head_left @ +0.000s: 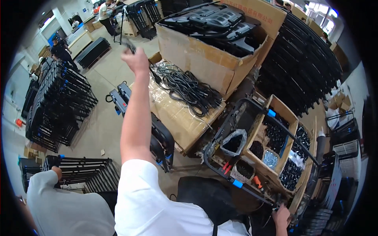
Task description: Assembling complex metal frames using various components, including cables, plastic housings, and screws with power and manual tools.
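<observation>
My left arm reaches far forward, and my left hand (136,61) is closed around a small dark item (129,46), smeared by motion, whose kind I cannot make out. To the right of that hand, a tangle of black cables (189,88) lies on a plastic-wrapped carton (167,114). My right hand (281,216) is low at the right, fingers bent on a dark thing at the near end of a black tubular frame (252,188). What exactly it grips is too dark to tell. The frame lies across a wooden parts box (263,167) full of small black pieces.
A large carton (193,45) of black moulded panels stands behind the cables. Tall stacks of black frames (299,59) rise at the right; more frames (55,106) stand left. An orange-handled screwdriver (258,182) lies by the parts box. A grey-sleeved co-worker (71,212) is close at left.
</observation>
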